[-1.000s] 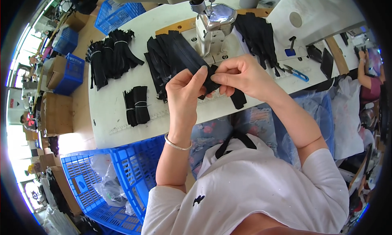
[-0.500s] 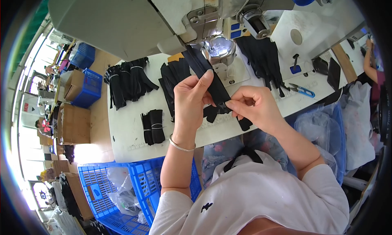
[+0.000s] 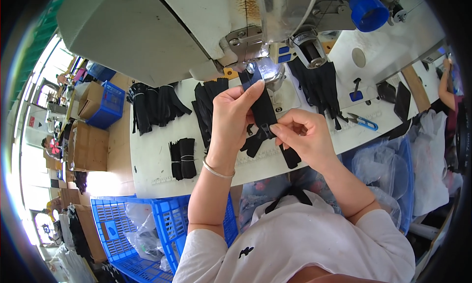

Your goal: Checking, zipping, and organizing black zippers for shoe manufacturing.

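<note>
Black zipper strip [image 3: 264, 111] held up over the white table [image 3: 152, 160], just below the sewing machine [image 3: 206, 27]. Left hand [image 3: 231, 116] grips its upper part, fingers wrapped round; right hand [image 3: 305, 138] pinches the slider at mid-length. Bundled black zippers [image 3: 183, 157] lie to the left, blue snips [image 3: 364, 122] to the right, blue crate [image 3: 147, 229] beside the table.
</note>
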The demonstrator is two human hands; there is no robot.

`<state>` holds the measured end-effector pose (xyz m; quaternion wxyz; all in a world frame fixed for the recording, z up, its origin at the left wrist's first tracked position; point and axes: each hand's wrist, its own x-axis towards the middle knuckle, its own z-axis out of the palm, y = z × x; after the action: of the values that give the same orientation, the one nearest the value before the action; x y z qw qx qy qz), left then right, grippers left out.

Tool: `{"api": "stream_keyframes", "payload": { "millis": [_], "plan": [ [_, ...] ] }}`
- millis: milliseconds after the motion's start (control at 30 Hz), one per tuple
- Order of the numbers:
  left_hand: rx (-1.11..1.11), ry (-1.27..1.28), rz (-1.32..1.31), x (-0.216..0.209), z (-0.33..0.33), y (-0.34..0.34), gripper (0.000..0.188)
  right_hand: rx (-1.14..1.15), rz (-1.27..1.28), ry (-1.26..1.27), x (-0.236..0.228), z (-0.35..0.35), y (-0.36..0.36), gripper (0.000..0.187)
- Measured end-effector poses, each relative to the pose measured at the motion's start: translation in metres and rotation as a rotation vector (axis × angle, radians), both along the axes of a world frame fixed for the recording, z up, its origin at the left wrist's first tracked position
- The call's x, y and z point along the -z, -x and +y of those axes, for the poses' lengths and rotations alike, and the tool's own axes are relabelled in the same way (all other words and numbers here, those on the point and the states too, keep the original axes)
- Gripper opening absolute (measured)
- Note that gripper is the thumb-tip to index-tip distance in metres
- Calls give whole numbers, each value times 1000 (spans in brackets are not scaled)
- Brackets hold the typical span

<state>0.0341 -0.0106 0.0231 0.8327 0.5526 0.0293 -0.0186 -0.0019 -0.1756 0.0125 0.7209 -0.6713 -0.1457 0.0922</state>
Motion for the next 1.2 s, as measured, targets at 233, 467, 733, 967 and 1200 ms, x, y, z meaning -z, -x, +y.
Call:
{"api": "stream_keyframes", "payload": {
  "millis": [233,467,733,967,1200],
  "plan": [
    [-24,9,-7,-1,0,-2,23,-9,5,-19,-1,2,-4,12],
    [-31,5,-9,1,2,0,24,-28,0,14,-1,3,-5,13],
    [317,204,147,25,7,34,16,24,-72,35,8,7,-10,13],
    [107,305,52,34,-2,41,9,41,-89,41,11,10,-12,14],
    [-43,212,1,29,-3,31,12,69,-136,45,7,16,-26,15]
  ]
}}
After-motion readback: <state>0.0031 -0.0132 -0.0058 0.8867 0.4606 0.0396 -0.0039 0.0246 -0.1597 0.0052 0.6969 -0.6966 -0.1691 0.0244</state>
